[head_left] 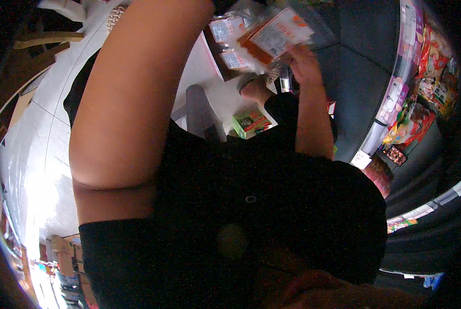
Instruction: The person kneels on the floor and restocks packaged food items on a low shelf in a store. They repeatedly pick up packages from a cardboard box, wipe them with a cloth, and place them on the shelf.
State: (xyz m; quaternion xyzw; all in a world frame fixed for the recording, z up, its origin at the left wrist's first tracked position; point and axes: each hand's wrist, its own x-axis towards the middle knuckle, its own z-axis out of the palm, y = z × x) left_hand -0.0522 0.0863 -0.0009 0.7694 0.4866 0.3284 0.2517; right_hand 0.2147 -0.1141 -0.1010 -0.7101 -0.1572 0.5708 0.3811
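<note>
My right hand grips the lower edge of a clear plastic packet with reddish-brown contents and a printed white and orange label. Similar packets lie just left of it, partly behind it, above a light carton edge. My bare left arm rises large across the left of the view, and its hand is beyond the top edge or hidden in the dark there. Some blur softens the held packet.
Dark shelving with price rails and bagged foods curves along the right. A green printed box lies below the packets, near a foot in a sandal. Pale floor tiles and stacked cardboard boxes are at left.
</note>
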